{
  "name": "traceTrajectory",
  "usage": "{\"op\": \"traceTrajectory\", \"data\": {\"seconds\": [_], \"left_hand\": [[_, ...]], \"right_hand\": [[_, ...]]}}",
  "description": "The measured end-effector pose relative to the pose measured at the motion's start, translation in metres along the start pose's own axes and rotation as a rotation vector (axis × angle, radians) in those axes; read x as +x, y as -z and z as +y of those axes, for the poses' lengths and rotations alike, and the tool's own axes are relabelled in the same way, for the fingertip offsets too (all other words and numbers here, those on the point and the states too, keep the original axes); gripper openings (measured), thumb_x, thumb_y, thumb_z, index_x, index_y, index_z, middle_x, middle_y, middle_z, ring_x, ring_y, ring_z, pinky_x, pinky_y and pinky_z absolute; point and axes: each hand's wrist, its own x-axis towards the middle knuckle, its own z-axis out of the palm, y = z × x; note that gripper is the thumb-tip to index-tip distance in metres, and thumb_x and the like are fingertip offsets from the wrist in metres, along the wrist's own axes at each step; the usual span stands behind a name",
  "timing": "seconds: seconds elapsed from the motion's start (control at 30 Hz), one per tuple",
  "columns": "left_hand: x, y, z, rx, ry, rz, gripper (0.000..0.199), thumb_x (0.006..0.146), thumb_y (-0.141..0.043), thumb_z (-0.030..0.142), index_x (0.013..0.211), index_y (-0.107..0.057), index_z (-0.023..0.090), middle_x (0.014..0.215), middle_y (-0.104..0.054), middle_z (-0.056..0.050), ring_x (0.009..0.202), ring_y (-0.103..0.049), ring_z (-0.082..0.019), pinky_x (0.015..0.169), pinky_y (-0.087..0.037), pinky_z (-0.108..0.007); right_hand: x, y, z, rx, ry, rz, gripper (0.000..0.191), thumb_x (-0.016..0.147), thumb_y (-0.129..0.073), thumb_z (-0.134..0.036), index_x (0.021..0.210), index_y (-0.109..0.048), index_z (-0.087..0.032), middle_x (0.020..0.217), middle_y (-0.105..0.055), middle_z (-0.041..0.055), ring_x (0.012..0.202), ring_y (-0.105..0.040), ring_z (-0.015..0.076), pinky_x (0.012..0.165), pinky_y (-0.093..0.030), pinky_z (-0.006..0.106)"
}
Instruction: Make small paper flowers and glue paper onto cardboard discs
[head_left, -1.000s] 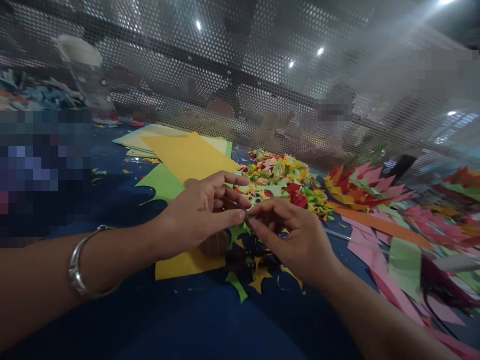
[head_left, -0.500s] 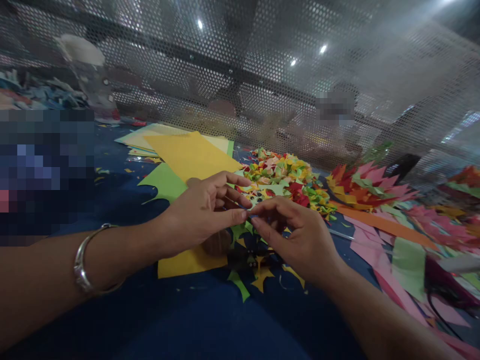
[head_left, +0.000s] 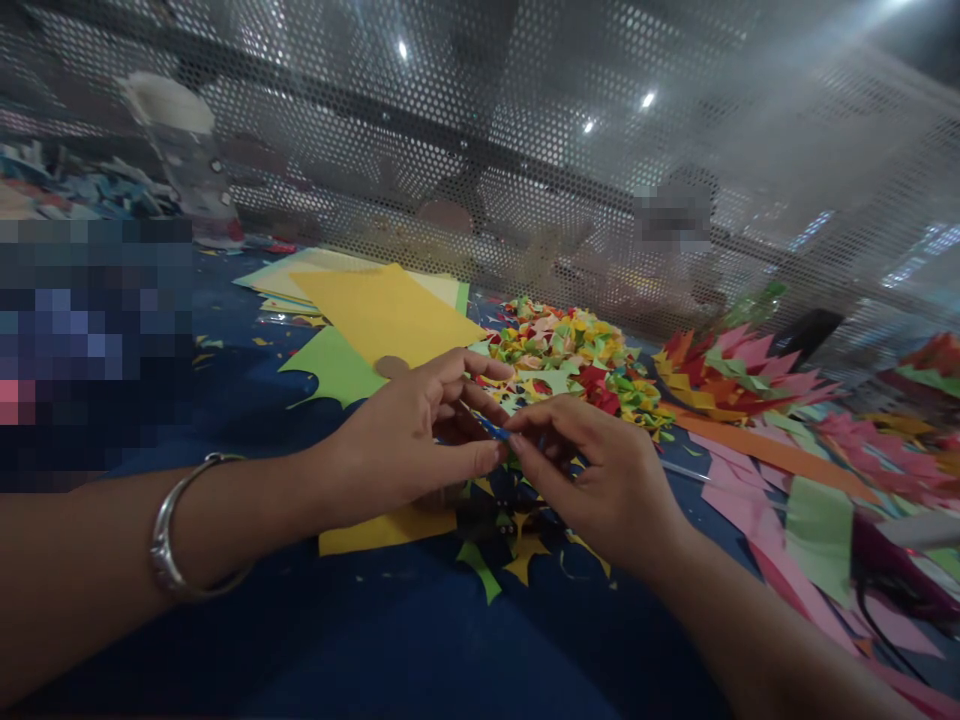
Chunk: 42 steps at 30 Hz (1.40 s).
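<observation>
My right hand [head_left: 600, 475] is closed in a pinch on one end of a small, narrow blue piece [head_left: 493, 430], perhaps paper. The other end runs in among the curled fingers of my left hand [head_left: 424, 435], whose thumb lies just below it. Part of the blue piece is hidden by the fingers. Beneath both hands lie green and yellow paper offcuts [head_left: 529, 557] with curved, pointed edges. A yellow paper sheet [head_left: 386, 310] rests beyond my left hand, beside a green cut sheet [head_left: 330, 365].
A heap of small folded colourful paper pieces [head_left: 562, 345] lies behind my hands. Pointed folded paper pieces [head_left: 750, 375] and pink paper strips [head_left: 739, 490] are at the right. A clear container [head_left: 184, 160] stands back left, before a perforated metal screen [head_left: 450, 120].
The blue piece now shows between my fingertips. My left thumb has dropped slightly away from its fingers, while my right hand keeps its pinch.
</observation>
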Motion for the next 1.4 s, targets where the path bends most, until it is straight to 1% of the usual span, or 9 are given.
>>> {"op": "traceTrajectory", "data": {"seconds": [0.1, 0.27, 0.47, 0.7, 0.83, 1.0, 1.1, 1.27, 1.4], "left_hand": [[0.001, 0.001, -0.001, -0.073, 0.036, -0.023, 0.057, 0.076, -0.075, 0.020, 0.126, -0.048, 0.023, 0.103, -0.065, -0.003, 0.087, -0.067, -0.017, 0.078, -0.053, -0.032], [0.005, 0.003, -0.002, -0.172, 0.114, 0.004, 0.061, 0.073, -0.081, 0.024, 0.126, -0.051, 0.022, 0.099, -0.069, -0.002, 0.091, -0.065, -0.015, 0.081, -0.051, -0.028], [0.009, 0.005, -0.001, -0.409, 0.312, -0.029, 0.055, 0.075, -0.080, 0.015, 0.124, -0.054, 0.018, 0.085, -0.069, 0.001, 0.079, -0.063, -0.010, 0.073, -0.046, -0.021], [0.011, 0.006, 0.004, -0.469, 0.414, -0.001, 0.048, 0.076, -0.079, 0.022, 0.119, -0.058, 0.019, 0.092, -0.070, -0.004, 0.078, -0.064, -0.012, 0.067, -0.047, -0.023], [0.010, 0.005, 0.004, -0.408, 0.366, 0.037, 0.043, 0.077, -0.077, 0.022, 0.116, -0.059, 0.017, 0.092, -0.071, -0.006, 0.078, -0.065, -0.014, 0.066, -0.047, -0.024], [0.007, 0.002, 0.000, -0.210, 0.179, 0.155, 0.029, 0.083, -0.070, 0.023, 0.109, -0.060, 0.017, 0.077, -0.068, -0.001, 0.070, -0.063, -0.012, 0.064, -0.049, -0.023], [0.006, 0.001, 0.001, -0.147, 0.147, 0.197, 0.030, 0.079, -0.074, 0.023, 0.105, -0.060, 0.018, 0.075, -0.066, 0.002, 0.069, -0.063, -0.012, 0.062, -0.048, -0.022], [0.008, 0.006, 0.002, -0.194, 0.175, 0.261, 0.027, 0.071, -0.080, 0.025, 0.089, -0.061, 0.016, 0.077, -0.067, 0.000, 0.069, -0.063, -0.012, 0.065, -0.050, -0.025], [0.010, 0.012, 0.000, -0.103, 0.209, 0.305, 0.022, 0.073, -0.077, 0.027, 0.086, -0.063, 0.017, 0.074, -0.065, 0.002, 0.066, -0.064, -0.013, 0.055, -0.046, -0.023]], "right_hand": [[-0.001, 0.000, 0.000, 0.015, -0.007, -0.001, 0.007, 0.089, -0.061, -0.017, 0.094, -0.066, -0.018, 0.080, -0.064, -0.0005, 0.068, -0.059, 0.0113, 0.062, -0.044, 0.023], [-0.001, 0.002, -0.001, 0.046, 0.012, -0.016, 0.005, 0.089, -0.059, -0.014, 0.089, -0.062, -0.018, 0.078, -0.060, -0.0011, 0.064, -0.055, 0.0100, 0.060, -0.043, 0.023], [-0.001, 0.004, 0.000, 0.105, 0.051, -0.056, 0.014, 0.087, -0.056, -0.007, 0.093, -0.061, -0.019, 0.085, -0.058, 0.0002, 0.069, -0.054, 0.0102, 0.061, -0.043, 0.022], [-0.003, 0.004, 0.003, 0.145, 0.035, -0.073, 0.019, 0.086, -0.055, -0.004, 0.093, -0.058, -0.021, 0.090, -0.057, -0.0004, 0.067, -0.052, 0.0102, 0.063, -0.043, 0.025], [-0.002, 0.003, 0.006, 0.140, 0.035, -0.091, 0.017, 0.089, -0.054, -0.007, 0.096, -0.060, -0.021, 0.092, -0.059, 0.0010, 0.074, -0.056, 0.0122, 0.068, -0.045, 0.026], [0.001, 0.002, 0.005, 0.135, 0.114, -0.123, 0.020, 0.090, -0.052, -0.006, 0.099, -0.064, -0.019, 0.096, -0.064, 0.0058, 0.091, -0.060, 0.0171, 0.081, -0.048, 0.031], [0.001, 0.003, 0.004, 0.123, 0.107, -0.138, 0.020, 0.092, -0.052, -0.009, 0.101, -0.065, -0.020, 0.097, -0.066, 0.0064, 0.092, -0.062, 0.0184, 0.082, -0.050, 0.032], [0.001, 0.013, 0.013, 0.033, -0.047, -0.045, 0.018, 0.094, -0.056, -0.021, 0.109, -0.066, -0.021, 0.096, -0.067, 0.0059, 0.072, -0.065, 0.0150, 0.063, -0.051, 0.027], [0.007, 0.031, 0.028, -0.071, -0.205, 0.080, 0.016, 0.093, -0.057, -0.027, 0.102, -0.068, -0.019, 0.083, -0.068, 0.0027, 0.057, -0.062, 0.0124, 0.054, -0.048, 0.025]]}}
